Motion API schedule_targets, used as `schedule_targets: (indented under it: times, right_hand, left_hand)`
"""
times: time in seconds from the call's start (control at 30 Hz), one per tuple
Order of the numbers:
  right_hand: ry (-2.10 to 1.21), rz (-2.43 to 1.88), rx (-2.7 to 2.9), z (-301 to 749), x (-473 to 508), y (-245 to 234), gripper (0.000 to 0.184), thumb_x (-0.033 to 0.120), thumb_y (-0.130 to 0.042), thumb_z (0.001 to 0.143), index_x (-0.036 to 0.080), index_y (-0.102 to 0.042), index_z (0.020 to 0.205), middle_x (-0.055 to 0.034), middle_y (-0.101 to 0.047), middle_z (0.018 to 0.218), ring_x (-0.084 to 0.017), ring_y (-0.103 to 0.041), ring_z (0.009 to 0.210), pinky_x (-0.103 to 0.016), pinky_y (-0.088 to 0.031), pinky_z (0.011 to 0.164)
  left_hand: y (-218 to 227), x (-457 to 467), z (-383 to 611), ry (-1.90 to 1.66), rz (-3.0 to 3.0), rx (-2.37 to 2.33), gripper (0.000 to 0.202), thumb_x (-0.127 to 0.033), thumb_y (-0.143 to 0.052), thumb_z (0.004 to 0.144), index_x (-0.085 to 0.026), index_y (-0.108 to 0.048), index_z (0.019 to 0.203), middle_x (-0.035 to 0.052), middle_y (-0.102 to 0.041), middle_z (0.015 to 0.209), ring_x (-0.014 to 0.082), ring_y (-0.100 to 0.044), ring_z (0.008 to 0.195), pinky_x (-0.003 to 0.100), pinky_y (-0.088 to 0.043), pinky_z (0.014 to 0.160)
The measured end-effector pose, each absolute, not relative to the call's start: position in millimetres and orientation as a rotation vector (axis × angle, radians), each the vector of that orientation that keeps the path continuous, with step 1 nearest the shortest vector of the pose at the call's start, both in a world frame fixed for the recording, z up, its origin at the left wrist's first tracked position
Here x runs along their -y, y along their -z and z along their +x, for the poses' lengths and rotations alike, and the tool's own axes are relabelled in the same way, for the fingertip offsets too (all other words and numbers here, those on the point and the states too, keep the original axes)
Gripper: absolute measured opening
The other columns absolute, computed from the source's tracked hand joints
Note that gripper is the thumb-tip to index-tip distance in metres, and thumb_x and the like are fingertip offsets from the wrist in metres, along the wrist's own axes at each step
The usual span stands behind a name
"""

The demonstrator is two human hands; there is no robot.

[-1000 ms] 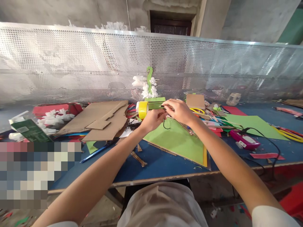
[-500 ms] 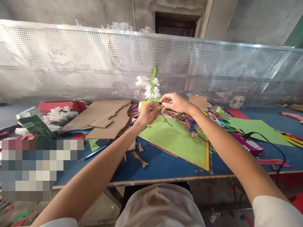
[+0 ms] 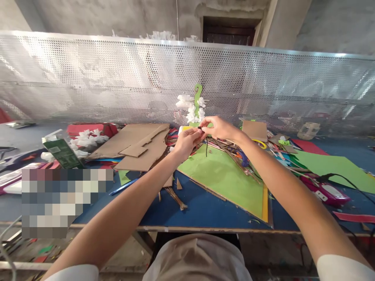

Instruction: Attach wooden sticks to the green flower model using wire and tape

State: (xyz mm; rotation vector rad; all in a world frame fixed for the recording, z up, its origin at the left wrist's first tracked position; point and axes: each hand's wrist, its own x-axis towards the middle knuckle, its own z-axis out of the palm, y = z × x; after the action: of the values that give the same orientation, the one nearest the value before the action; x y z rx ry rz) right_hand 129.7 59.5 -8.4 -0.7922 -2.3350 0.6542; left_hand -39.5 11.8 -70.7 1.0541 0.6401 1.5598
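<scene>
Two hands, the left hand (image 3: pixel 187 141) and the right hand (image 3: pixel 218 128), nearly meet, their fingers pinched narrow on a black cord (image 3: pixel 206 149), probably because something so thin needs steadying from both sides. Its loose end dangles above the green sheet (image 3: pixel 228 179), which lies flat on the blue table (image 3: pixel 202 214). Just beyond, a green hook (image 3: pixel 198 96) with white flowers (image 3: pixel 192 114) stands upright, perhaps kept clear of the fingers. Cardboard (image 3: pixel 137 134) lies off to the left, seemingly pushed aside for elbow room.

The black cord (image 3: pixel 206 148) I'm pinching looks matt, fwiw. The green paper (image 3: pixel 225 179) is smooth, the brown cardboard (image 3: pixel 156 146) dull and ragged-edged, the magenta device (image 3: pixel 327 197) kinda glossy plastic, the perforated screen (image 3: pixel 263 86) shiny metal.
</scene>
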Motion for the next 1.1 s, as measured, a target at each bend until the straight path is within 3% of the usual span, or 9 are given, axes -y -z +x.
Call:
schedule_targets:
  times: [0.23, 0.47, 0.67, 0.87, 1.1]
  right_hand:
    - [-0.713, -0.717, 2.306, 128, -59, 7, 0.016, 0.029, -0.065, 0.093, 0.018, -0.063, 0.105, -0.0045, -0.066, 0.098, -0.007, -0.049, 0.052, -0.026, -0.037, 0.047]
    - [-0.763, -0.701, 2.270, 128, -66, 9, 0.011, 0.024, -0.065, 0.094, 0.018, -0.064, 0.103, -0.0003, -0.060, 0.074, -0.011, -0.051, 0.055, -0.028, -0.041, 0.052]
    - [-0.798, -0.686, 2.209, 128, -76, 16, 0.011, 0.025, -0.067, 0.092, 0.018, -0.064, 0.100, -0.0021, -0.064, 0.084, -0.012, -0.057, 0.065, -0.027, -0.044, 0.058]
    - [-0.440, -0.650, 2.263, 127, -75, 13, 0.012, 0.021, -0.063, 0.089, 0.017, -0.067, 0.098, -0.0063, -0.073, 0.099, -0.017, -0.066, 0.083, -0.028, -0.051, 0.074]
    - [-0.267, -0.693, 2.282, 127, -64, 8, 0.015, 0.021, -0.062, 0.091, 0.017, -0.070, 0.103, -0.0082, -0.077, 0.102, -0.019, -0.070, 0.087, -0.030, -0.052, 0.078]
  left_hand:
    - [72, -13, -35, -1.571, 1.016, -0.584, 0.019, -0.013, -0.086, 0.072, -0.013, -0.069, 0.080, 0.0027, -0.073, 0.080, 0.0101, -0.071, 0.079, 0.022, -0.054, 0.083]
    - [75, -13, -36, -1.647, 1.050, -0.621, 0.036, -0.011, -0.084, 0.070, -0.018, -0.059, 0.095, -0.0003, -0.073, 0.079, 0.0103, -0.068, 0.074, 0.025, -0.051, 0.080]
    - [68, -10, -39, -1.603, 1.083, -0.587, 0.033, -0.008, -0.077, 0.072, -0.019, -0.057, 0.095, 0.0001, -0.073, 0.081, 0.0103, -0.068, 0.076, 0.025, -0.051, 0.081]
    - [62, -8, -43, -1.545, 1.010, -0.546, 0.032, -0.008, -0.076, 0.072, -0.017, -0.058, 0.096, 0.0009, -0.073, 0.081, 0.0116, -0.069, 0.072, 0.027, -0.054, 0.077]
    - [58, -4, -46, -1.537, 1.053, -0.606, 0.039, -0.010, -0.087, 0.070, -0.018, -0.060, 0.097, -0.0018, -0.069, 0.082, 0.0087, -0.065, 0.067, 0.026, -0.057, 0.072]
